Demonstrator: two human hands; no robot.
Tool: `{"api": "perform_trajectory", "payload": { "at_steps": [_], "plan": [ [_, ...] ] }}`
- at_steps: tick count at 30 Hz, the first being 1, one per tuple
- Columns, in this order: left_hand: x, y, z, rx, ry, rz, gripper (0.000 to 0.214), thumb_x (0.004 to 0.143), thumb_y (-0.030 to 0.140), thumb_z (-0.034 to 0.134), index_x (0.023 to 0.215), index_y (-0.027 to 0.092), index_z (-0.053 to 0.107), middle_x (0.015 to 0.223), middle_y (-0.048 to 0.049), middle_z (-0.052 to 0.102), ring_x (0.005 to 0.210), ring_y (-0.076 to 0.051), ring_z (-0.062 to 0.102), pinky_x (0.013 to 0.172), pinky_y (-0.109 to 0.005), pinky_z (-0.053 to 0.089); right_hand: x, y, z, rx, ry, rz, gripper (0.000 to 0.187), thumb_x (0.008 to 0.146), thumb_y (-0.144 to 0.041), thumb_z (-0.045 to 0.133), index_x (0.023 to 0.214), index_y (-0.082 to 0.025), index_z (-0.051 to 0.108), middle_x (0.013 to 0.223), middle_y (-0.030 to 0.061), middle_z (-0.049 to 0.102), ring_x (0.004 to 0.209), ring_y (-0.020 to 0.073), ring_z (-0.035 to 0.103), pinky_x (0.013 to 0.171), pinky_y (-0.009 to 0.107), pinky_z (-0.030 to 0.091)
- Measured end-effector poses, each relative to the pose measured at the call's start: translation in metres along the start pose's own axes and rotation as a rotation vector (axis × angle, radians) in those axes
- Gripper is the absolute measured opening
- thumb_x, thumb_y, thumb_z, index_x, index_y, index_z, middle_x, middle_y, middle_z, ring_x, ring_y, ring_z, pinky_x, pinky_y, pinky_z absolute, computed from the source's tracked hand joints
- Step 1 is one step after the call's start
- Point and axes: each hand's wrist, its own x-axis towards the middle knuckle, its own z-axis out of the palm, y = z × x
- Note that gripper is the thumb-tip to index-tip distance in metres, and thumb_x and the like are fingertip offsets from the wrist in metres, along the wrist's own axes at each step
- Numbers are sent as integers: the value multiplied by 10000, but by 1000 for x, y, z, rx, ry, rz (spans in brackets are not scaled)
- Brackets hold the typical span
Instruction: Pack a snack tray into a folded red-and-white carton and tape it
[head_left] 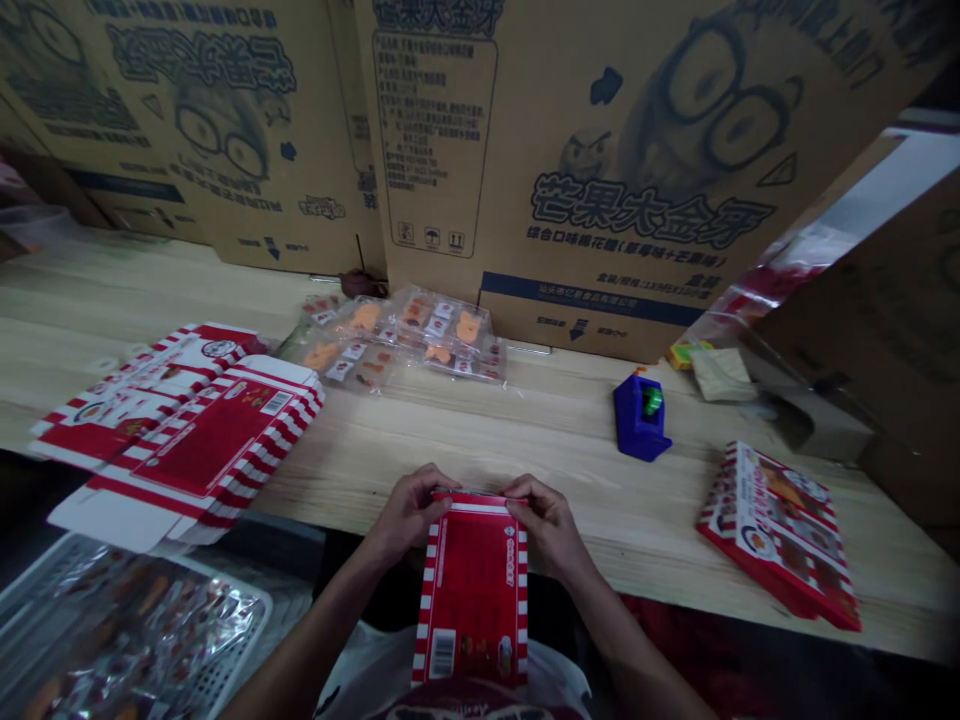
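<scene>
A red box with white stripes (474,590) stands on end at the near edge of the wooden table (525,440), its barcode end toward me. My left hand (409,515) grips its top left corner with curled fingers. My right hand (546,522) pinches the top right corner the same way. Both hands press on the box's top flap. A stack of flat, unfolded red-striped boxes (187,430) lies to the left on the table. Clear packets of orange pieces (405,340) lie beyond the hands.
Large printed cardboard cartons (585,150) wall off the back of the table. A blue tape dispenser (640,417) sits right of centre. An assembled red box (784,530) lies far right. A white basket of wrapped packets (127,630) sits lower left.
</scene>
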Motion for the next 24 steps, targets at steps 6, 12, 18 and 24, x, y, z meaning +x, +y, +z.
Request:
{"api": "perform_trajectory", "payload": {
  "at_steps": [6, 12, 18, 24],
  "plan": [
    [1, 10, -1, 175, 20, 0, 275, 795, 374, 618, 647, 144, 642, 740, -31, 576, 732, -147, 537, 677, -252, 416, 1, -6, -6, -139, -84, -35, 294, 836, -456, 592, 729, -190, 659, 867, 61, 664, 801, 196, 606, 744, 321, 476],
    [15, 14, -8, 98, -38, -98, 227, 656, 331, 728, 738, 122, 700, 697, -38, 660, 659, -149, 567, 622, -245, 409, 13, -25, -6, -232, -100, 34, 182, 733, -358, 691, 731, -178, 668, 655, 0, 627, 615, 145, 544, 588, 258, 420],
    [28, 29, -13, 59, -101, -150, 212, 624, 323, 721, 613, 118, 666, 543, -6, 598, 536, -118, 500, 539, -226, 371, 24, -39, -8, -258, -123, -3, 201, 744, -325, 667, 625, -173, 611, 581, -22, 566, 553, 118, 487, 523, 231, 374],
    [18, 27, -15, 244, -84, 88, 211, 760, 308, 637, 654, 128, 667, 664, -37, 614, 654, -137, 541, 613, -236, 407, 9, -38, -9, -238, -161, -24, 232, 826, -398, 605, 797, -179, 676, 740, 29, 661, 667, 166, 584, 610, 270, 454]
  ]
}}
